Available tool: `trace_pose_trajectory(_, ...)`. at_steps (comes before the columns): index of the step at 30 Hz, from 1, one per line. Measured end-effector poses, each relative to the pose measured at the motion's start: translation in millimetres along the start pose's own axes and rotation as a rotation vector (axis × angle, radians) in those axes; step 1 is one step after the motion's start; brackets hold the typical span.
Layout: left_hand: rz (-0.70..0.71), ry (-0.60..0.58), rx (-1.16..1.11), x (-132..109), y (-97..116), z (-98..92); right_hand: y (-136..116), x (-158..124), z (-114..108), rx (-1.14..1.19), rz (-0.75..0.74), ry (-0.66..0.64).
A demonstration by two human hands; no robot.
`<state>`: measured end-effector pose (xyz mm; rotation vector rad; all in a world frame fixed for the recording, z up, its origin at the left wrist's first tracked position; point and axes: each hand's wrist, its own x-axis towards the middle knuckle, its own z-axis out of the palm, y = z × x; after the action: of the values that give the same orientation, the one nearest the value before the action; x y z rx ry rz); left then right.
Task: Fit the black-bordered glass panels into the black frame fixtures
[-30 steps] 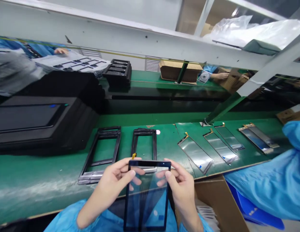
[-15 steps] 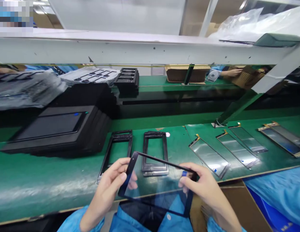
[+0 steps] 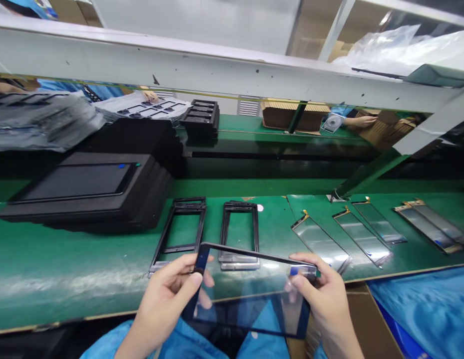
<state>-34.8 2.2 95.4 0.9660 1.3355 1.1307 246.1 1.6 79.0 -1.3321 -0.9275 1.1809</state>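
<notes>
Between my two hands is a black-bordered tablet touch panel, its clear middle showing my fingers and blue sleeves through it. My left hand grips its left edge, thumb on the front and fingers behind. At the right end my right hand pinches the panel in the same way, close to a blue tab. Just beyond it on the green bench lie two small stacks of black frames, a left stack and a right stack, the right one partly covered by the panel.
Several glass panels with gold flex tails lie on the bench's right. At left, a tall stack of black foam trays bears another panel. A green-and-white post rises at right under a white shelf beam. Co-workers' hands show across the bench.
My hands and the panel have shifted slightly to the right, and the panel tilts a little differently. The view has turned somewhat. A co-worker's hand now shows over the far-left bagged frames.
</notes>
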Motion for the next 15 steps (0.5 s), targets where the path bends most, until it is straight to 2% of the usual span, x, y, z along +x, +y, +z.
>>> trace_pose_trajectory(5, 0.004, -0.016, 0.019, 5.5, -0.7, -5.3, 0.1, -0.1, 1.3, 0.009, -0.022, -0.058)
trace_pose_trajectory(11, 0.013, -0.098, -0.049, 14.0, -20.4, -10.9, 11.1, 15.5, 6.5, -0.013, -0.021, -0.053)
trace_pose_trajectory(13, 0.01, -0.073, -0.047, 24.7, -21.6, -19.1, 16.5, 24.3, 9.9, 0.006, -0.036, -0.018)
trace_pose_trajectory(15, 0.048, 0.018, -0.045, 43.9, -10.9, -37.1, 24.3, 34.2, 9.8, 0.012, -0.071, 0.052)
